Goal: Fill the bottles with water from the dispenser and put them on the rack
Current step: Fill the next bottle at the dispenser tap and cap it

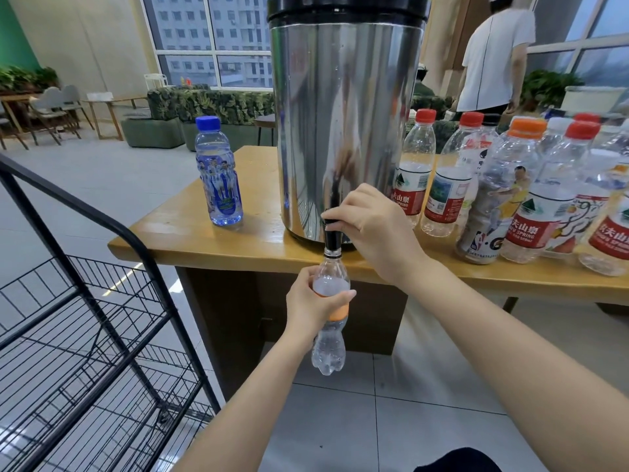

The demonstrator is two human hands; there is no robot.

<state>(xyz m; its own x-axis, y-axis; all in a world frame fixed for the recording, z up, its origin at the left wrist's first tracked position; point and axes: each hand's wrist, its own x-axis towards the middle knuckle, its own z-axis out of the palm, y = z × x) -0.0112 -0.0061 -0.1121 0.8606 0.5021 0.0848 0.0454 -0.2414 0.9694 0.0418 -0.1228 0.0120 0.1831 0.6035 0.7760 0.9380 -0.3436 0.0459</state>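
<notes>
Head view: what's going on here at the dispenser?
A person's left hand grips an orange-labelled bottle with its mouth held up against the black tap of the steel dispenser, and the right hand holds the tap's top. Water seems to reach the bottle's shoulder. A blue-capped bottle stands on the table left of the dispenser; a cluster of capped bottles stands to its right. The wire rack stands at the left.

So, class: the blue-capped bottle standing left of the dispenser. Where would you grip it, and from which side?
Probably round the labelled middle of the blue-capped bottle, coming from the front left: it stands upright near the corner of the table, open on that side, while the dispenser crowds its right.
</notes>
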